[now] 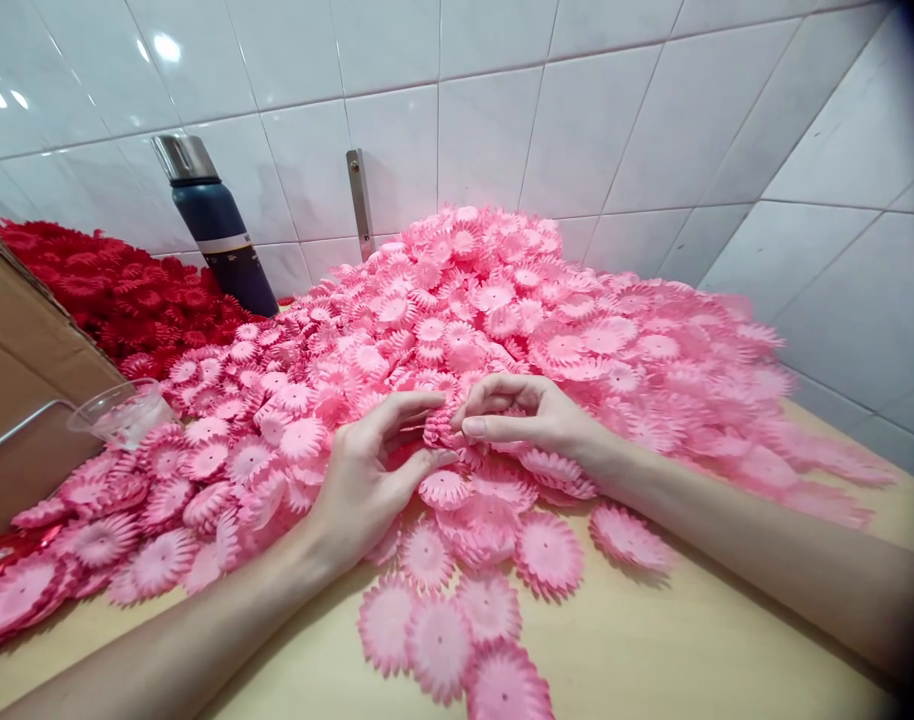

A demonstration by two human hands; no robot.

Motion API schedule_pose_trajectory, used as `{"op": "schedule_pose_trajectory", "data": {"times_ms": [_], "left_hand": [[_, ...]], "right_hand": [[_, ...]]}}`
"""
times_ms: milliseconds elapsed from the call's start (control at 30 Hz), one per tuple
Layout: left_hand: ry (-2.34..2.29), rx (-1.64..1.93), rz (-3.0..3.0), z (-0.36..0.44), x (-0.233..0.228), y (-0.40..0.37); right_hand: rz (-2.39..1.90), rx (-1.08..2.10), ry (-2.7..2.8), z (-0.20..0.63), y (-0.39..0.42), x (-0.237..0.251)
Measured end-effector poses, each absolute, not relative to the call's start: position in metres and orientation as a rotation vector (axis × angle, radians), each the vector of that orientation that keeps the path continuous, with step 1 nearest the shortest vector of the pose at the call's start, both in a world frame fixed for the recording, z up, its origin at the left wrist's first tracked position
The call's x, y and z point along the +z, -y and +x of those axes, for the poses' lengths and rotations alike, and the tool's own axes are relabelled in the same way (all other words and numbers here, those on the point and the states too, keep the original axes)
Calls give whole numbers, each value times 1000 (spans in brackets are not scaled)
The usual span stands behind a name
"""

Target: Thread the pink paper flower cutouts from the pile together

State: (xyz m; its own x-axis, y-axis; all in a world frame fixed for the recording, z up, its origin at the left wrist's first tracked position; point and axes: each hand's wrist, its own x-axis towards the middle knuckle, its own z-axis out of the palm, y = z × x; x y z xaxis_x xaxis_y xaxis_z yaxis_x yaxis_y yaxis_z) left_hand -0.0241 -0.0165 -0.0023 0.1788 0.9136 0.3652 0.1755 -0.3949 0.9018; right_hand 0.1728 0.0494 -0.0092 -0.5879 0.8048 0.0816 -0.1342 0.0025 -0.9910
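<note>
Loose pink flower discs [438, 640] lie scattered on the pale wooden worktop [652, 660] nearest the camera. Just beyond, the left hand [367, 480] and right hand [532, 415] meet at the foot of the pink heap [502, 310], each grip pinched together on a small stack of pink discs [440, 428] between them. Behind stand a clear plastic cup [119, 410], red discs [119, 290] and a dark flask [217, 230] against the tiled wall [577, 110].
</note>
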Motion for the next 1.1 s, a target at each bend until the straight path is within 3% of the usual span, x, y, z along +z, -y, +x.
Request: {"op": "schedule_pose_trajectory", "data": {"times_ms": [1100], "left_hand": [[-1177, 1254, 1774, -19, 5, 19]], "right_hand": [[-737, 1733, 1467, 169, -49, -7]]}}
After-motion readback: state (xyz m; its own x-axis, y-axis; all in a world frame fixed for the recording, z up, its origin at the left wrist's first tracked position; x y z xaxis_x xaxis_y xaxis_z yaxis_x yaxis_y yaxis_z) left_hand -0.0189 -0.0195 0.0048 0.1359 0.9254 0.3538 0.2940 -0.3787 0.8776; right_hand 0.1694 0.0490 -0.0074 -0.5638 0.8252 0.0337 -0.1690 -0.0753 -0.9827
